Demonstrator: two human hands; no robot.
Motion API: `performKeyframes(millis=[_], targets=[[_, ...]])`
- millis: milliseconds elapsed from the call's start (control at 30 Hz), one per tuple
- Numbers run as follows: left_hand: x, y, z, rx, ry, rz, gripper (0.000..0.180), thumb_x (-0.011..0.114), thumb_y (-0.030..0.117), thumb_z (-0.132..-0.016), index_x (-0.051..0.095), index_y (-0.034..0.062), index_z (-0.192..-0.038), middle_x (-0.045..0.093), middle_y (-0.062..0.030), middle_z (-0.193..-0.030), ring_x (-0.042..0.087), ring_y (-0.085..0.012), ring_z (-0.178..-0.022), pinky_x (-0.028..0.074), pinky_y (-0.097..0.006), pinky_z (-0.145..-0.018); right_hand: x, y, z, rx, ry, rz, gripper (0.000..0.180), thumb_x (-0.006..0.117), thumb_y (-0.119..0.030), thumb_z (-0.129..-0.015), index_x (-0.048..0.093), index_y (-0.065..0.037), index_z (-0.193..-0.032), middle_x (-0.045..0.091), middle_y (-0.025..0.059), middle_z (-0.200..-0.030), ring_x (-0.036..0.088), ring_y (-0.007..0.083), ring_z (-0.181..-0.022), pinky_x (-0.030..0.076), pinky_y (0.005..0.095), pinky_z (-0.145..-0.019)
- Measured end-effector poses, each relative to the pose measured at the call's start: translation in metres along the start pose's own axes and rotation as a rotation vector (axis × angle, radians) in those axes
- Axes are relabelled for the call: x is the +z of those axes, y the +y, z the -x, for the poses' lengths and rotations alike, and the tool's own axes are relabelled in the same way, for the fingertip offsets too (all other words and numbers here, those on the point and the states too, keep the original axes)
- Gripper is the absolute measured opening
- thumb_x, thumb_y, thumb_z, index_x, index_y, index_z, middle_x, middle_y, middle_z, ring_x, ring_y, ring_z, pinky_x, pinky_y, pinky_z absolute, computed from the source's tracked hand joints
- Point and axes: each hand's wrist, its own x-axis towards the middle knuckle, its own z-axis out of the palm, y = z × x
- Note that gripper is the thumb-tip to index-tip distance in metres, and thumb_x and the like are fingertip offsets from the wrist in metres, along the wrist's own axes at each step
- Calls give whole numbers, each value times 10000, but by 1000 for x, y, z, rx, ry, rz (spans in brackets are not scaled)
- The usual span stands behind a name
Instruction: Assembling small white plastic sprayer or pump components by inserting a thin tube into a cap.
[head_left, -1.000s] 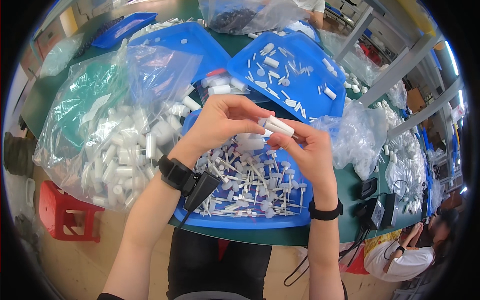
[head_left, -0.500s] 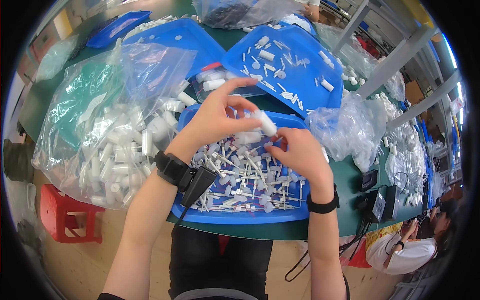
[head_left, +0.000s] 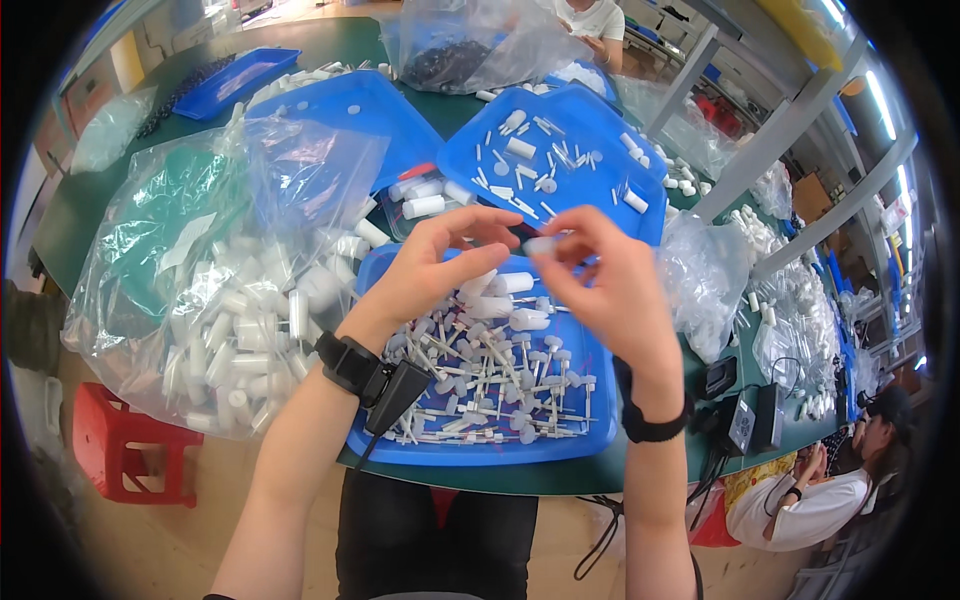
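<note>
My left hand (head_left: 440,262) hovers over the far part of a blue tray (head_left: 480,456), thumb and fingers curved but apart, with nothing visible between them. Beside it, my right hand (head_left: 612,282) pinches a small translucent white piece (head_left: 541,245), partly covered by the fingers. Below the hands, several white cylinders (head_left: 512,283) lie at the tray's far side. Thin white rods with round translucent heads (head_left: 490,375) fill the rest of the tray in a loose heap.
A clear bag of white cylinders (head_left: 250,330) stands left. Beyond are a blue tray of scattered rods and cylinders (head_left: 570,130) and another blue tray (head_left: 340,120). Crumpled clear plastic (head_left: 690,280) and black devices (head_left: 740,420) lie right. Other people sit across the table and at lower right.
The white cylinder between my hands has left them. My right hand has risen and now pinches a small translucent piece; my left hand has dropped slightly, its fingers apart.
</note>
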Motion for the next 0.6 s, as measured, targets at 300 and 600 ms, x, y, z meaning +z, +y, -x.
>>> performKeyframes(millis=[300, 600], targets=[[-18, -13, -1, -53, 543, 438, 290, 632, 177, -856, 586, 21, -1096, 641, -74, -885, 599, -116, -753, 480, -236, -693, 35, 50, -124, -138, -33, -282, 278, 588, -120, -782, 577, -11, -1038, 634, 164, -888, 616, 251, -812, 481, 311, -729], [-14, -20, -3, -63, 482, 438, 201, 646, 130, -833, 597, 7, -985, 622, -65, -910, 591, -143, -831, 469, -277, -772, 59, 145, -174, 119, -5, 339, 321, 612, -195, -757, 612, -20, -1026, 633, 203, -979, 607, 336, -944, 472, 382, -820]])
